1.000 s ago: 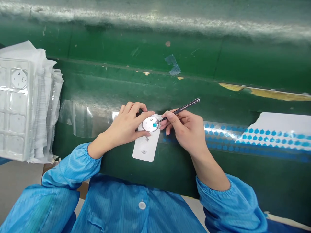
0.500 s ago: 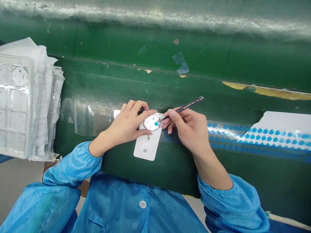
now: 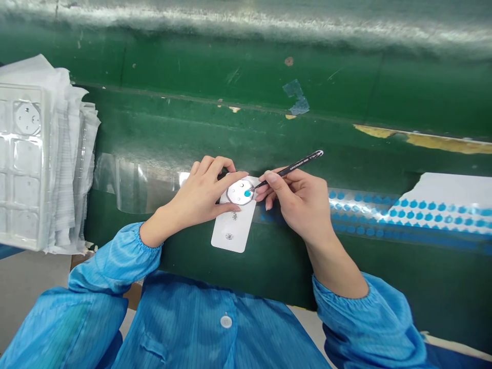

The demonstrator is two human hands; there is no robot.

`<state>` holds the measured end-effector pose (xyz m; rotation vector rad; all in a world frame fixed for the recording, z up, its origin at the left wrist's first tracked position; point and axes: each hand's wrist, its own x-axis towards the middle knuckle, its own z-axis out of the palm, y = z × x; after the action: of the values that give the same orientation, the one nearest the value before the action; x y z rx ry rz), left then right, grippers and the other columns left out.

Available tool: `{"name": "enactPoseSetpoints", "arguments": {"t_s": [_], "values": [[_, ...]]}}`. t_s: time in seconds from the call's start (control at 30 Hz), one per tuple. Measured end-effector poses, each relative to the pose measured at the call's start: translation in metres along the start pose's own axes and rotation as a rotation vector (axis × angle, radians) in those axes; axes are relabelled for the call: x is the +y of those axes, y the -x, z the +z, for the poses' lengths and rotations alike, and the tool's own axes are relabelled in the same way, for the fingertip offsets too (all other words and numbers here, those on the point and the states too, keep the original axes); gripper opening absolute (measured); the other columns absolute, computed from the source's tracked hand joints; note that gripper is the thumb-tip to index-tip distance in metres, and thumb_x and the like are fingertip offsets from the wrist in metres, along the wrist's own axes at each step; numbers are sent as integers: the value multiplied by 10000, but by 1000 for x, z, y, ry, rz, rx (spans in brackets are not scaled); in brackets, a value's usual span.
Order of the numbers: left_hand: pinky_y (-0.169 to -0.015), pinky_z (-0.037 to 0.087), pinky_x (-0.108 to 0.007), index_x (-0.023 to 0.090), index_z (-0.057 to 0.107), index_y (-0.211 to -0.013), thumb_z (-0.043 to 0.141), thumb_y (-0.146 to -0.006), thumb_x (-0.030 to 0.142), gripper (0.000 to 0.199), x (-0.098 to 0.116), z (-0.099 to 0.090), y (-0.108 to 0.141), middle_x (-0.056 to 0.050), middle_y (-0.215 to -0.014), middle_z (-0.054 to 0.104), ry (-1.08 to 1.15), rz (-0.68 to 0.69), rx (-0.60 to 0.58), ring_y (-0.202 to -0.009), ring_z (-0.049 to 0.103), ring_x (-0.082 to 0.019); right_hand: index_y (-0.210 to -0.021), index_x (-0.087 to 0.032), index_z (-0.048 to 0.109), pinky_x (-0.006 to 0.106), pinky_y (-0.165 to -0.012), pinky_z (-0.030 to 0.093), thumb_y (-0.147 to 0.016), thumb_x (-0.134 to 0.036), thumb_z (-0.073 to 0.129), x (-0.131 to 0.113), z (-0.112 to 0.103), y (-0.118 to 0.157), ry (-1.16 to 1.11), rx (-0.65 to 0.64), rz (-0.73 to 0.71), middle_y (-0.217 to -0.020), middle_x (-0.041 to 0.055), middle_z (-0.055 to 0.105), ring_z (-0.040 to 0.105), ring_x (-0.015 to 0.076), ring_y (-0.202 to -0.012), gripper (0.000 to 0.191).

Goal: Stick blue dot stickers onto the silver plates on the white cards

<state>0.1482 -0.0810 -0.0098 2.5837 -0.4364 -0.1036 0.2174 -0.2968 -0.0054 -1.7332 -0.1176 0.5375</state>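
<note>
A white, round-looking plate [image 3: 238,192] with a dark rim and small holes lies on a white card [image 3: 227,237] with dark print. My left hand [image 3: 202,192] grips the plate's left side between thumb and index finger. Pinched in my right hand [image 3: 298,197] are slim black tweezers [image 3: 294,166] with pale lettering, slanting down to the left. Their tip meets the edge of a small blue round sticker [image 3: 248,193] on the plate's right part.
To the right lies a clear strip [image 3: 357,197] with rows of blue round stickers, partly over torn white paper [image 3: 453,189]. A clear plastic tray [image 3: 44,169] holding a similar plate [image 3: 27,118] stands left beside stacked white sheets [image 3: 63,154]. The green table [image 3: 192,256] has a chipped ledge.
The view has shifted slightly. Both hands keep their holds, and the tweezers' tip stays at the blue sticker with hardly any movement.
</note>
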Motion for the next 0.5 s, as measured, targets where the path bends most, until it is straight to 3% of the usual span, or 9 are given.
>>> {"name": "enactPoseSetpoints", "arguments": {"t_s": [0.33, 0.5], "values": [[-940, 421, -472, 231, 533, -1428, 800, -888, 502, 661, -1, 1, 0, -156, -1349, 547, -11, -5, -9, -1137, 483, -328, -865, -205, 743, 297, -451, 552, -874, -660, 770, 1, 1, 0, 19, 8, -9, -710, 54, 746, 636, 170, -476, 456], [-919, 439, -476, 176, 440, -1498, 804, -891, 465, 765, 6, -2, -1, -179, -1349, 536, -37, -37, -38, -1156, 485, -349, -902, -213, 739, 309, -484, 551, -899, -658, 743, 5, 1, 4, 48, 2, -35, -725, 47, 741, 636, 170, -492, 445]]}}
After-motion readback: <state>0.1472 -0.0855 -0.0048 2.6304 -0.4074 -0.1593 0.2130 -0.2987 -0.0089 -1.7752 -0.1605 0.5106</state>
